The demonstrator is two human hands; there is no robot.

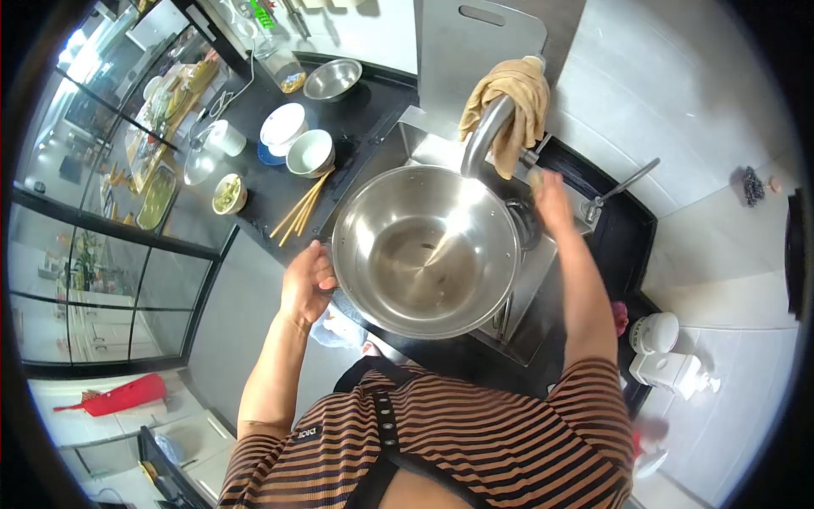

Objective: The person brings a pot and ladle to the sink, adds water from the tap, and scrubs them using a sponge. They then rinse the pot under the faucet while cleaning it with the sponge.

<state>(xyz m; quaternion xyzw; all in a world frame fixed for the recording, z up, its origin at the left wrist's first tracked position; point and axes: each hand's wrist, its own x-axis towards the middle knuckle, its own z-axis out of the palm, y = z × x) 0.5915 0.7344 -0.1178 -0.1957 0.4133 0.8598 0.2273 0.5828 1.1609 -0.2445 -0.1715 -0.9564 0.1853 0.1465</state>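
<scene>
A wide stainless steel pot [381,293] with two side handles is over the sink, its shiny inside facing me. Its left handle is in the closed fingers of my left hand [309,280]. My right hand [553,204] is beyond the pot's dark right handle [524,222], beside the tap and the cloth. Motion blurs its fingers, so I cannot tell what it touches. The curved metal tap [485,140] ends above the pot's far rim, with a tan cloth [517,93] draped over it. A little water seems to lie in the pot's bottom.
On the dark counter at left are wooden chopsticks [303,208], a pale bowl [311,153], a white bowl [282,125], a metal bowl [333,80] and a small bowl of green food [229,195]. A metal board [500,38] leans behind the sink [543,297]. White containers [657,333] stand at right.
</scene>
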